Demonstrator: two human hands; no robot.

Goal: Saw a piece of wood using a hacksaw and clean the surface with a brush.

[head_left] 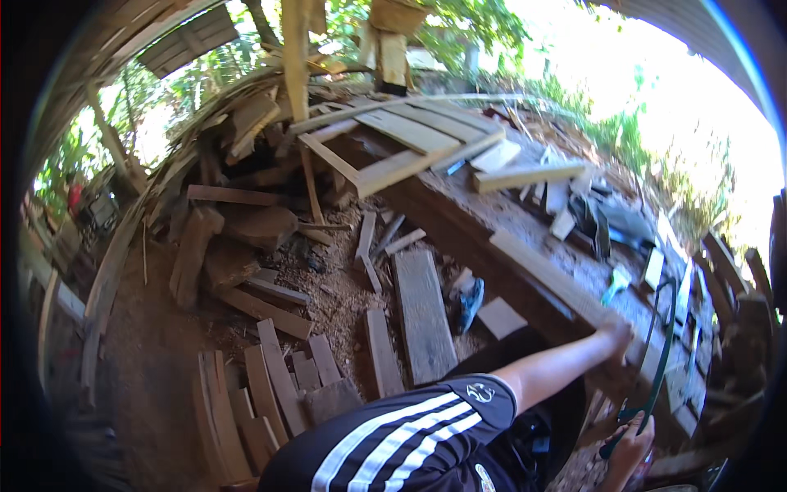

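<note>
My left hand (616, 336) is closed on the near right end of a long pale board (553, 279), which lies along the edge of the workbench (484, 215). Lower down, my right hand (631, 447) is wrapped round the handle of a green-framed bow saw (661, 373). The saw stands upright, its thin blade on the side toward the board's end and my left hand. Whether the blade touches the wood I cannot tell. A brush with a pale green handle (616, 280) lies on the bench just beyond my left hand.
A wooden frame with slats (426, 135) rests across the bench's far end, beside a short pale beam (529, 175). Dark cloth (592, 220) and offcuts litter the bench. Planks (424, 316) and sawdust cover the ground at left; a post (295, 61) stands behind.
</note>
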